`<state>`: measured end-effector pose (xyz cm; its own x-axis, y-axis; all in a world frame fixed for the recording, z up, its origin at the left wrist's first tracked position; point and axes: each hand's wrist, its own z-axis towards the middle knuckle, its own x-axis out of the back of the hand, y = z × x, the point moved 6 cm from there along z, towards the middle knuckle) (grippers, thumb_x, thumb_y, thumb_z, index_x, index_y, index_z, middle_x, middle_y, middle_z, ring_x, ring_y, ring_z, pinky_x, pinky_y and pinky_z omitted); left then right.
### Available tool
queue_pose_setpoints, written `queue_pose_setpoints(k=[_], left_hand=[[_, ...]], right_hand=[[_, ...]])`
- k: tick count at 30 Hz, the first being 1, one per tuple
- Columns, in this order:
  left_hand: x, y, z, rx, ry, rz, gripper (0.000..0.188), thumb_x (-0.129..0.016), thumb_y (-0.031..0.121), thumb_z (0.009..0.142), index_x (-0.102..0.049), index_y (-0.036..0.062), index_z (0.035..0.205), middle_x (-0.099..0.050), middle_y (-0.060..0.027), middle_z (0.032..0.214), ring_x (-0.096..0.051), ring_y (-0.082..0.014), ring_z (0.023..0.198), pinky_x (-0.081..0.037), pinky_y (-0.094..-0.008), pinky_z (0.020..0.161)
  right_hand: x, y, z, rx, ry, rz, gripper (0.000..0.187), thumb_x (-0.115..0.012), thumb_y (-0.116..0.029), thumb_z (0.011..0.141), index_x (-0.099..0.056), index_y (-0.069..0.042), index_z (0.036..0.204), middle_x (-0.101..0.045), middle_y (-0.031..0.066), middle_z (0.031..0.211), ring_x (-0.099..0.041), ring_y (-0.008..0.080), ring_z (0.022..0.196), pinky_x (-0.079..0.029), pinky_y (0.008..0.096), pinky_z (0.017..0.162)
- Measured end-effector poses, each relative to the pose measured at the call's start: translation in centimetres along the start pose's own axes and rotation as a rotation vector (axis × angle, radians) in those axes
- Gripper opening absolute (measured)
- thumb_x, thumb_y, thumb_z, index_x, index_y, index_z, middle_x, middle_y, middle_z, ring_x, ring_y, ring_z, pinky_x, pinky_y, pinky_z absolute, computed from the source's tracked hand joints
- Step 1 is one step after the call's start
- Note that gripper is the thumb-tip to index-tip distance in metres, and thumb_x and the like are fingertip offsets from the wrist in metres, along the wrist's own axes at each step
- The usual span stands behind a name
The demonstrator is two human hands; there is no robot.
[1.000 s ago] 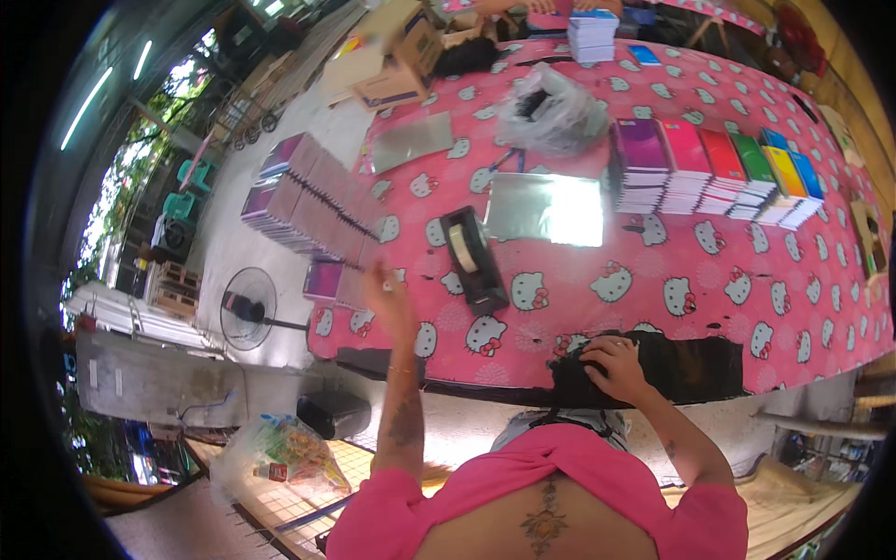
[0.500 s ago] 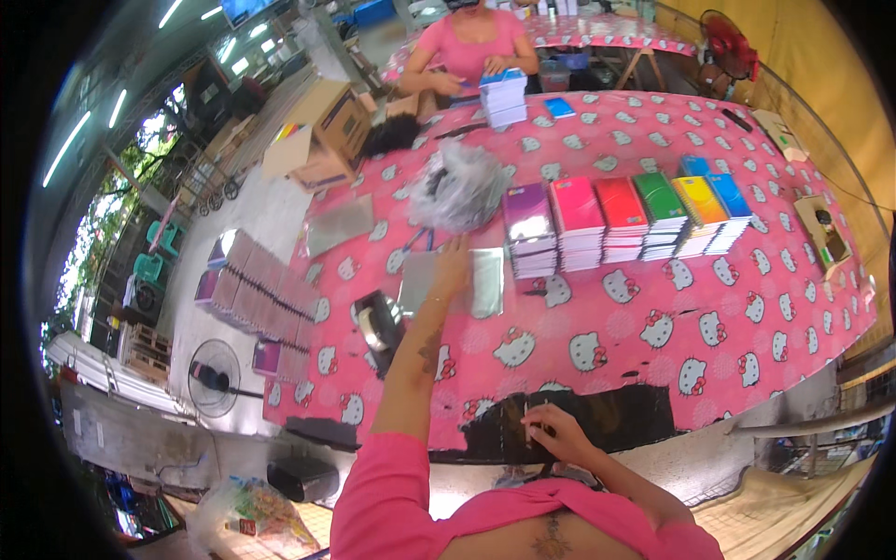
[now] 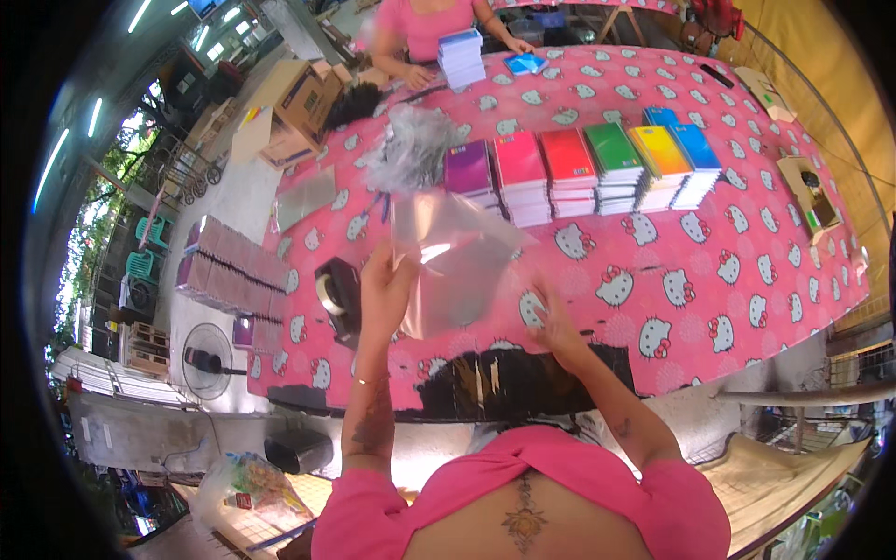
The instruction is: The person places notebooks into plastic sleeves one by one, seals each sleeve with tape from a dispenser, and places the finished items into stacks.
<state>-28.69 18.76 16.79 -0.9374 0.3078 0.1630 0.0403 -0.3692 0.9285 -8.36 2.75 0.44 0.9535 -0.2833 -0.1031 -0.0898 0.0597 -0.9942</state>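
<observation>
A clear plastic sleeve (image 3: 457,271) is lifted above the table, pinched along its left edge by my left hand (image 3: 385,285). My right hand (image 3: 557,327) is just off the sleeve's right side, its fingers spread and slightly blurred, holding nothing I can see. Beside my left wrist stands a black tape dispenser (image 3: 338,297). Past the sleeve lies a crumpled clear plastic bag (image 3: 411,147). A row of spiral notebooks begins behind the sleeve's far right corner, with a purple stack (image 3: 469,166), a pink stack (image 3: 519,161) and a red stack (image 3: 567,157).
Green (image 3: 613,149), yellow (image 3: 660,152) and blue notebooks (image 3: 695,149) continue the row rightward. Another flat plastic sheet (image 3: 306,199) lies far left. Purple-covered notebook stacks (image 3: 233,261) stand beyond the table's left edge. Across the table, a person (image 3: 425,37) is beside a blue-topped stack (image 3: 460,58).
My left hand has raised a plastic sleeve off the table and brought it nearer. My right hand has moved forward from the table's near edge toward it. The co-worker's hands have moved apart.
</observation>
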Motion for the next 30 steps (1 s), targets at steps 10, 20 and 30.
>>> queue_pose_setpoints(k=[10, 20, 30], left_hand=[[-9.5, -13.3, -11.2, -0.084, 0.071, 0.648, 0.040, -0.069, 0.028, 0.088, -0.062, -0.0028, 0.111, -0.066, -0.0171, 0.099, -0.064, -0.0282, 0.091, -0.051, -0.0391, 0.078], [-16.0, -14.5, -16.0, 0.365, -0.406, 0.442, 0.044, -0.078, 0.034, 0.083, -0.069, -0.0008, 0.110, -0.063, -0.0168, 0.112, -0.063, -0.0224, 0.097, -0.049, -0.0321, 0.080], [-14.7, -16.7, -16.7, 0.688, -0.325, -0.018, 0.033, -0.054, 0.024, 0.097, -0.069, -0.0027, 0.109, -0.068, -0.0145, 0.098, -0.064, -0.0188, 0.087, -0.050, -0.0327, 0.078]], right_hand=[[2.2, 8.2, -5.6, -0.543, 0.049, 0.607, 0.032, -0.056, -0.028, 0.100, -0.059, -0.007, 0.125, -0.061, 0.0065, 0.125, -0.061, 0.0183, 0.106, -0.050, 0.0388, 0.093], [1.7, 6.5, -7.1, -0.512, 0.097, 0.859, 0.049, -0.047, -0.047, 0.102, -0.048, -0.011, 0.136, -0.059, 0.0053, 0.127, -0.054, 0.0185, 0.116, -0.050, 0.0453, 0.095], [1.9, 7.5, -6.7, -0.546, 0.185, 0.593, 0.034, -0.063, -0.025, 0.095, -0.055, -0.009, 0.124, -0.062, 0.0006, 0.109, -0.059, 0.0141, 0.096, -0.050, 0.0360, 0.084]])
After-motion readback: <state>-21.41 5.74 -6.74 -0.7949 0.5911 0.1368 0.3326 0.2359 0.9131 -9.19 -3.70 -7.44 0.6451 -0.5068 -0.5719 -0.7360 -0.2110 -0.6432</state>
